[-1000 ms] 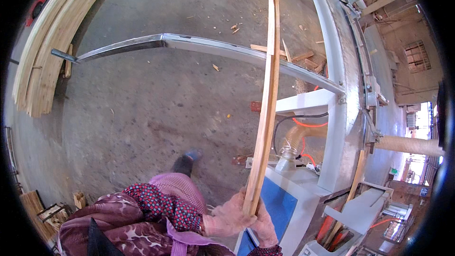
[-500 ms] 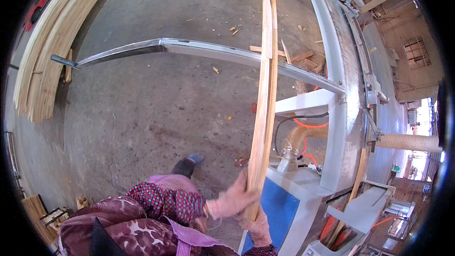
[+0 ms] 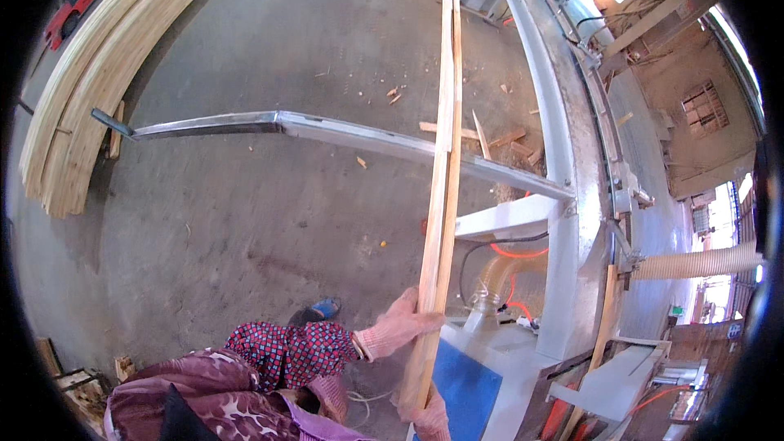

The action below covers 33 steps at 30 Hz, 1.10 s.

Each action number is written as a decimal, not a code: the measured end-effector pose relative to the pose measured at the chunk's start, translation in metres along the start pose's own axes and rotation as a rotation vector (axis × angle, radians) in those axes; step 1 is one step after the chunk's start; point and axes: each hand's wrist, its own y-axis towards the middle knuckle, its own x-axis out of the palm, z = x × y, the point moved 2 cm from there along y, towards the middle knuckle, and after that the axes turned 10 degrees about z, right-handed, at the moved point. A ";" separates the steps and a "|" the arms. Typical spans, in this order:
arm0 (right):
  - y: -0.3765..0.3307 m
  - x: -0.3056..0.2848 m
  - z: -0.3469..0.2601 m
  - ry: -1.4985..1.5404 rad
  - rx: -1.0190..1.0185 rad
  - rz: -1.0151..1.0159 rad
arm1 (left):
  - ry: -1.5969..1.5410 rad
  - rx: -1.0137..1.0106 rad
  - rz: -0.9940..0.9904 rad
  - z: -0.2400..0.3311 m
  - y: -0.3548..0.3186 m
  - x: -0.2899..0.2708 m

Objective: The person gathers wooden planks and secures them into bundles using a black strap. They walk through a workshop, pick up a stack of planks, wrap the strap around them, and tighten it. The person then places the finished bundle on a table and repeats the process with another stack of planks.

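Low in the head view, near the bottom edge, the person's left hand (image 3: 398,328), in a pink knit glove, wraps around two long thin wooden strips (image 3: 442,163) held together, fingers curled over their left edge. The right hand (image 3: 426,418), also gloved, sits at the strips' near end, closed under it as far as can be told, since the frame edge cuts most of it off. From this double grip the strips run almost straight up the picture, away from the person, their long axis crossing over the grey metal support arm (image 3: 327,129) and passing beside the long machine table (image 3: 563,163). The left hand is the farther forward along the wood; the right is at its butt end. Compared with a second ago, the strips stand more upright in the frame and reach farther forward, and the left hand has slid up them. A stack of planks (image 3: 98,73) lies well apart on the concrete floor (image 3: 245,220).
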 end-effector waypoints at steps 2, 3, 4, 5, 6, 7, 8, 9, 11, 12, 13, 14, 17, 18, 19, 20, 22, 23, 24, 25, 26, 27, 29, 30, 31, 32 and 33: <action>-0.002 0.005 -0.022 -0.153 -0.083 -0.023 | -0.028 0.001 0.007 -0.002 0.001 -0.002; -0.003 0.003 -0.022 -0.131 -0.071 -0.008 | -0.056 -0.014 -0.014 0.001 0.000 0.001; -0.006 0.003 -0.017 -0.107 -0.057 -0.005 | -0.083 -0.027 -0.023 0.002 -0.001 0.001; -0.007 0.003 -0.016 -0.083 -0.043 -0.003 | -0.030 -0.005 -0.023 -0.004 0.003 -0.002; -0.007 0.006 -0.023 -0.119 -0.056 0.005 | -0.030 -0.016 -0.019 0.004 0.000 -0.003; -0.010 0.008 -0.033 -0.158 -0.067 0.022 | -0.034 -0.030 -0.022 0.012 -0.007 -0.001; -0.009 0.010 -0.040 -0.197 -0.078 0.040 | -0.036 -0.044 -0.026 0.018 -0.010 0.000; -0.009 0.007 -0.035 -0.228 -0.070 0.039 | -0.053 -0.042 -0.058 0.020 -0.011 0.000; -0.006 0.001 -0.016 -0.279 -0.051 0.027 | -0.039 -0.016 -0.042 0.016 -0.008 -0.003; -0.006 0.003 -0.018 -0.245 -0.045 0.032 | -0.031 -0.008 -0.039 0.011 -0.004 -0.003; -0.009 0.005 -0.023 -0.211 -0.039 0.036 | -0.057 0.001 -0.054 0.005 -0.002 -0.003; -0.009 0.007 -0.025 -0.176 -0.034 0.040 | -0.082 0.011 -0.070 0.001 0.000 -0.003; 0.001 -0.010 0.016 -0.408 -0.125 0.087 | -0.117 -0.017 -0.088 0.022 -0.011 -0.002; 0.000 -0.009 0.010 -0.409 -0.148 0.105 | -0.120 -0.044 -0.095 0.027 -0.014 0.001; -0.003 -0.004 -0.001 -0.407 -0.174 0.112 | -0.141 -0.050 -0.106 0.026 -0.013 0.000; -0.006 -0.001 -0.008 -0.405 -0.199 0.121 | -0.163 -0.057 -0.118 0.020 -0.011 0.000; -0.008 0.001 -0.012 -0.362 -0.162 0.119 | -0.201 -0.041 -0.137 0.009 -0.006 -0.002; -0.009 0.003 -0.013 -0.338 -0.144 0.112 | -0.213 -0.017 -0.138 0.004 -0.003 -0.004; -0.010 0.003 -0.017 -0.301 -0.091 0.094 | -0.226 0.002 -0.146 0.005 -0.002 -0.003; -0.012 0.004 -0.022 -0.264 -0.038 0.076 | -0.264 -0.019 -0.175 0.006 -0.003 -0.003; -0.012 0.004 -0.025 -0.226 0.015 0.058 | -0.302 -0.040 -0.204 0.009 -0.006 -0.002; -0.012 0.004 -0.024 -0.227 0.008 0.068 | -0.341 -0.061 -0.232 0.012 -0.009 -0.001; -0.014 0.004 -0.021 -0.230 -0.004 0.089 | -0.360 -0.063 -0.209 0.013 -0.011 0.001; -0.015 0.005 -0.023 -0.240 0.003 0.091 | -0.366 -0.066 -0.195 0.013 -0.012 0.000; -0.017 0.007 -0.029 -0.250 0.011 0.092 | -0.368 -0.078 -0.201 0.011 -0.013 0.000; -0.019 0.010 -0.033 -0.260 0.019 0.094 | -0.369 -0.091 -0.206 0.009 -0.012 -0.002; -0.021 0.012 -0.035 -0.245 0.002 0.099 | -0.373 -0.106 -0.217 0.008 -0.012 -0.003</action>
